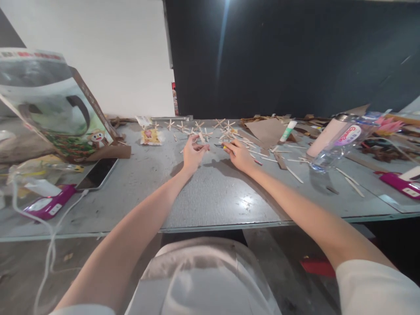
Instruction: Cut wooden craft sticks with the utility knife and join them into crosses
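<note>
at far left, white cable [52, 240] looping down over the edge from beside a purple power strip [50, 205]. behind, large printed bag [49, 113] standing upright, snowman figure near its lower corner. just right of the strip, dark-screened phone [97, 174] lying on the table [131, 194]. farther along, small yellow packet [151, 137] near the back. from there rightward, crossed-stick stars [182, 127] in pale wood, scattered along the back of the table.

in the middle, left hand [193, 153] with fingers curled, thumb near fingertips; pale strip [201, 137] right by those fingers, but cannot tell whether held or merely behind, nor whether this grip is closed. near it, right hand [239, 154], grip closed on a slim tool [225, 147], yellow on the body, dark tip pointing toward the left hand.

beyond, loose pale sticks [294, 174] strewn in front of brown cardboard [265, 130], with a green-and-white tube [288, 130] at its right side. next, pink tumbler [328, 134] beside a clear bottle [349, 135], then pink flower [389, 125] behind. at far right, second purple strip [398, 184] near the table edge.
</note>
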The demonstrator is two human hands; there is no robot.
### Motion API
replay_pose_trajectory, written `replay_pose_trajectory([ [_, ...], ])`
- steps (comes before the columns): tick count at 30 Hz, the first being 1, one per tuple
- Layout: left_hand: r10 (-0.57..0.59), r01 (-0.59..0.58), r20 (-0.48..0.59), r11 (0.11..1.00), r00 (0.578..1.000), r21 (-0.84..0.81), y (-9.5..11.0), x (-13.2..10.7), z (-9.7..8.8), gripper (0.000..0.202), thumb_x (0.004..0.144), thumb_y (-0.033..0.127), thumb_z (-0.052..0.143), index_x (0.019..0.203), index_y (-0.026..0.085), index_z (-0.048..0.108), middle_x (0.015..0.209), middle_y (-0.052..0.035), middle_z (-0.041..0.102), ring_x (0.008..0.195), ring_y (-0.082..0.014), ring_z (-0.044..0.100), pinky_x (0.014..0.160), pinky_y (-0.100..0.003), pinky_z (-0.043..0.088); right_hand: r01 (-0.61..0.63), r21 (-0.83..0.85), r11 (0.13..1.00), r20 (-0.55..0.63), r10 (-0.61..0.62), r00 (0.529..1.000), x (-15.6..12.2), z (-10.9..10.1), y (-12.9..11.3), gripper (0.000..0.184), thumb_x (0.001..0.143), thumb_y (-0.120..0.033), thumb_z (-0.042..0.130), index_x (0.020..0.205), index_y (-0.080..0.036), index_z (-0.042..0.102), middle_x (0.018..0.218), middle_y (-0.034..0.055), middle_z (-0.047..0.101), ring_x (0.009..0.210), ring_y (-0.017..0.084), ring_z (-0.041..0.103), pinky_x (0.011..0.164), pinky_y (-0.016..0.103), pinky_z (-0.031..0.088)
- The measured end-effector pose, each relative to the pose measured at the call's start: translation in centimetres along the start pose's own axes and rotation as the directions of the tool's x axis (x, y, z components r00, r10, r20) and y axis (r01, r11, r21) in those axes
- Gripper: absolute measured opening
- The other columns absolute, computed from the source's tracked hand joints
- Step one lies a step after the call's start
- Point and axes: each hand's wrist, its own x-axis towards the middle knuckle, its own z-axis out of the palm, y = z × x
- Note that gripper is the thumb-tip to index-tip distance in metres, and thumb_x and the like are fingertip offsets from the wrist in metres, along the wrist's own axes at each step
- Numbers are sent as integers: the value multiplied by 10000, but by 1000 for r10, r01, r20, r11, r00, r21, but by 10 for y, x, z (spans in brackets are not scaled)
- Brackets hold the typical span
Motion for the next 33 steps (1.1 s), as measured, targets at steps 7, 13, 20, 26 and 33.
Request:
replay_pose_trajectory([
  [7, -81, 91, 91, 989, 993, -113, -6, 0, 6, 169, 812, 288, 776, 851, 166, 666, 754, -75, 764, 755, -214, 737, 775, -347, 547, -21, -55, 998, -65, 17, 998, 0, -4, -10, 476, 1091, -433, 341, 1305, -196, 693, 1061, 147, 637, 967, 289, 640, 920, 450, 521],
  [13, -48, 87, 161, 966, 986, -245, 6, -5, 9, 174, 788, 309, 798, 826, 162, 714, 781, -62, 764, 766, -199, 738, 816, -358, 569, -39, -86, 996, -121, 28, 992, 0, -11, -15, 499, 1100, -474, 294, 1281, -220, 684, 1099, 144, 666, 993, 289, 662, 906, 429, 531],
  [20, -9, 78, 240, 957, 971, -278, 24, -15, 13, 324, 744, 447, 856, 794, 158, 719, 762, -70, 768, 773, -206, 743, 804, -346, 575, -89, -81, 993, -173, 74, 982, 1, -18, -16, 532, 1097, -525, 278, 1251, -216, 682, 1110, 141, 682, 988, 289, 668, 869, 408, 529],
  [26, -21, 91, 243, 956, 970, -280, 23, -15, 14, 349, 746, 467, 856, 754, 166, 680, 769, -73, 767, 783, -203, 740, 813, -341, 558, -82, -78, 994, -171, 67, 983, 1, -18, -22, 531, 1099, -523, 262, 1217, -211, 675, 1108, 151, 686, 968, 288, 676, 861, 421, 533],
  [33, -32, 91, 198, 951, 980, -295, 22, -14, 14, 336, 773, 423, 831, 710, 184, 602, 749, -60, 753, 752, -183, 726, 797, -323, 536, -29, -68, 997, -192, 15, 981, 0, -17, -26, 483, 1103, -473, 280, 1233, -214, 666, 1124, 145, 693, 997, 273, 685, 906, 405, 536],
])
